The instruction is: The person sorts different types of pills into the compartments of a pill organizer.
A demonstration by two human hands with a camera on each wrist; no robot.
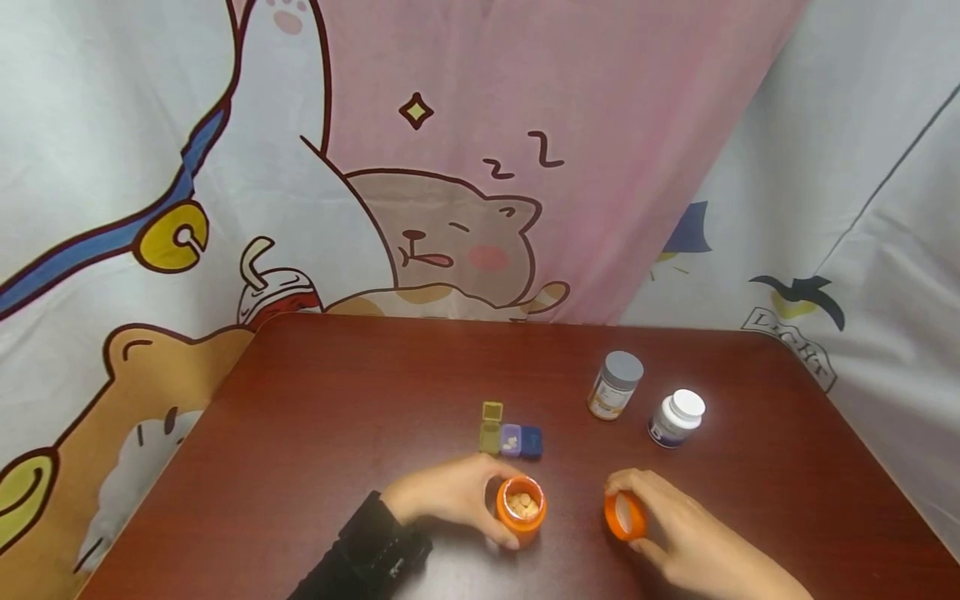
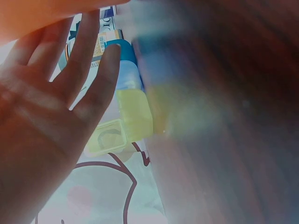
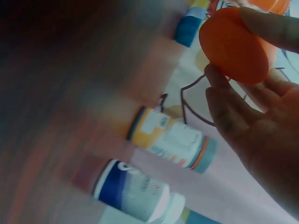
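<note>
My left hand (image 1: 457,497) grips an orange bottle (image 1: 527,532) on the table, its thumb on the near side and its fingers round the far side. The bottle has no cap on and its mouth faces up, showing several pale tablets (image 1: 522,505). To the right, my right hand (image 1: 670,527) pinches a round orange cap (image 1: 630,517) between thumb and fingers, apart from the bottle, its hollow side turned towards the bottle. Just beyond the left hand lies a small pill box (image 1: 511,440) with yellow, purple and dark blue compartments. Its yellow lid (image 1: 492,412) stands open; small pale pieces show in the purple compartment.
A jar with a grey lid (image 1: 617,384) and a white bottle with a white cap (image 1: 677,417) stand at the back right of the reddish-brown table (image 1: 360,383). Behind the far edge hangs a cartoon-printed curtain (image 1: 465,242).
</note>
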